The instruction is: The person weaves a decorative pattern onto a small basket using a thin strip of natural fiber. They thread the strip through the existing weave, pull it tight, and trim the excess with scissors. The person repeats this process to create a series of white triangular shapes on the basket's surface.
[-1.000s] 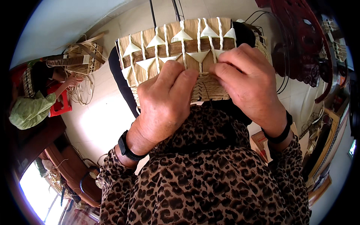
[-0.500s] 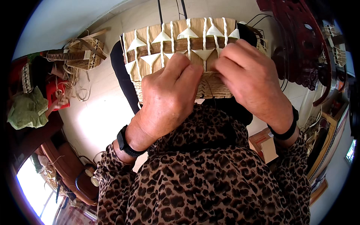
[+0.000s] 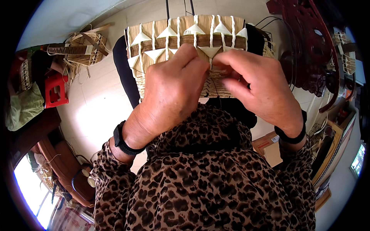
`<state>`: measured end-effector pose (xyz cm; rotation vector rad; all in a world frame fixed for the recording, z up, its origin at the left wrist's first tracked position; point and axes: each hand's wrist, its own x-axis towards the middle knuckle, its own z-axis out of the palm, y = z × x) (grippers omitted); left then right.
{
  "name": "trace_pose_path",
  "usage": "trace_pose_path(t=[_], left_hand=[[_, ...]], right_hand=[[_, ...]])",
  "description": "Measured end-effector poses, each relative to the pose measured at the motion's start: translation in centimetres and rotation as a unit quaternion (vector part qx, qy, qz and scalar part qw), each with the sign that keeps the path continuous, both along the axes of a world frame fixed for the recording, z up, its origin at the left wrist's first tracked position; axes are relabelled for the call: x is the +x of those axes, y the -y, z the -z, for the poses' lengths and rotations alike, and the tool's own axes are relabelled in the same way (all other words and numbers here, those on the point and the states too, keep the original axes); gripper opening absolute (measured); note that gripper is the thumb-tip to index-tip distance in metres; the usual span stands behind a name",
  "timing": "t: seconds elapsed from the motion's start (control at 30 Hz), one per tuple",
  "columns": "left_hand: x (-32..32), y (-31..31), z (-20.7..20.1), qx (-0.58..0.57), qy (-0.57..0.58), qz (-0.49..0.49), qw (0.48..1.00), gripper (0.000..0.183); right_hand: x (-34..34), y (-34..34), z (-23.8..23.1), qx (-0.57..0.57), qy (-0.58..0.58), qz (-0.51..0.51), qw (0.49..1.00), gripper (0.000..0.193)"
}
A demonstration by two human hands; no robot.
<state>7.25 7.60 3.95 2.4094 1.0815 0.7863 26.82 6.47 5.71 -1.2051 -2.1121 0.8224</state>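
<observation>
Opened right hand (image 3: pixel 264 81) wider since the earlier frame; kept left hand (image 3: pixel 173 84) bunched, could not tell on what, over the woven bag (image 3: pixel 204 39) across the lap's (image 3: pixel 124 71) far edge. Likely called for firm left support, even tension along dark stitching (image 3: pixel 207 87).

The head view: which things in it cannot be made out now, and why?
In the head view:
What the left hand grips, if anything: hidden by its own back and curled fingers.
Part of the woven piece: behind the left hand and right hand.
Ends of the dark thread: too thin to follow.
Far ends of the dark rods: cut off by the upper edge.
</observation>
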Motion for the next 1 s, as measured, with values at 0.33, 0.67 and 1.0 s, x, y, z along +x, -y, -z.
trace_pose_path(t=[0.33,0.67,1.0], left_hand=[[0.4,-0.2,0.0,0.000,-0.020,0.001,1.000,0.018],[0.1,-0.5,0.9,0.121,0.038,0.027,0.992,0.013],[-0.2,-1.1,-0.2,-0.051,0.085,0.019,0.995,0.014]], right_hand=[[-1.0,0.6,1.6,0.023,-0.091,0.097,0.991,0.006],[-0.6,1.0,0.9,-0.001,-0.055,0.118,0.992,0.012],[-0.5,1.7,2.0,0.194,0.103,0.067,0.973,0.015]])
